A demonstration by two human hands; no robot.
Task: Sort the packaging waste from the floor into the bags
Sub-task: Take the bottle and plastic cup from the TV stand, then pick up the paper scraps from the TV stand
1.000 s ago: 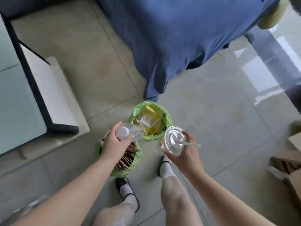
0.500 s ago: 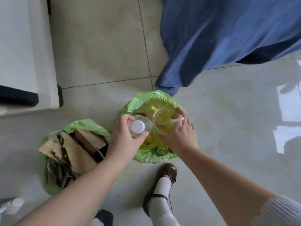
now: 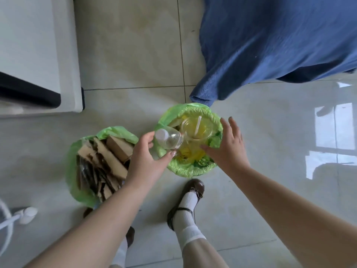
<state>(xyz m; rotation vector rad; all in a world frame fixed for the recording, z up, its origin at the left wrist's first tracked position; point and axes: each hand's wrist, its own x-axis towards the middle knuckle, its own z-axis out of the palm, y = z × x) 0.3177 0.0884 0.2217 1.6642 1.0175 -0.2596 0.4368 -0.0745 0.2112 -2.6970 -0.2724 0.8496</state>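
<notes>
Two green bags stand on the tiled floor. The right bag (image 3: 190, 167) holds yellow plastic waste, and a clear plastic cup with a white straw (image 3: 197, 127) lies in its mouth. My right hand (image 3: 229, 144) hovers over this bag's right rim with fingers spread, holding nothing. My left hand (image 3: 146, 157) grips a clear plastic bottle with a white cap (image 3: 170, 141) over the bag's left rim. The left bag (image 3: 72, 171) is stuffed with brown cardboard pieces (image 3: 108, 161).
A blue cloth (image 3: 270, 43) hangs down just behind the right bag. A white cabinet with a black edge (image 3: 38, 55) stands at the upper left. My feet in brown shoes (image 3: 191, 194) are below the bags. A white object (image 3: 27, 214) lies at the lower left.
My right hand has let go of the clear cup, which now lies in the right bag, and has opened and drawn back to the right. The left hand still holds the bottle.
</notes>
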